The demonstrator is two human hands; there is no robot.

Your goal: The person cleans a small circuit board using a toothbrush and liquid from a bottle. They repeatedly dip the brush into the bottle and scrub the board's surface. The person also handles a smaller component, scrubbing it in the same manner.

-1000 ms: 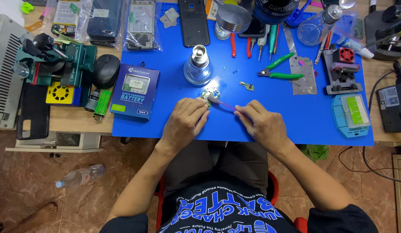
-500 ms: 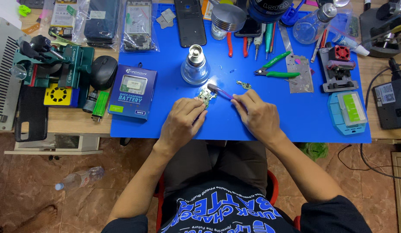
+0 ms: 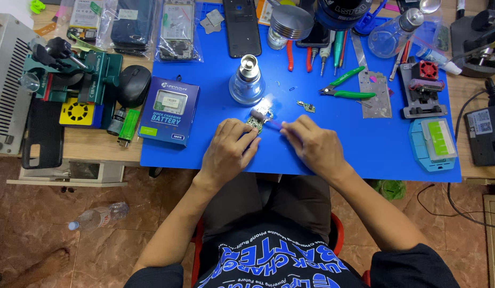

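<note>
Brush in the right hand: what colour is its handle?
Purple, seen in the head view: brush.

Single head view, looking straight down (fairly near), blue mat (image 3: pixel 364 138) centred

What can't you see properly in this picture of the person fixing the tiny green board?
- Head view: the small circuit board is partly covered by the left hand, and its parts are too small to tell.
- The purple tool: its handle is hidden inside the right hand, and its tip is too small to make out.
- The dark round thing at the top is cut off by the picture's edge.
- The person's legs hide the seat.
</note>
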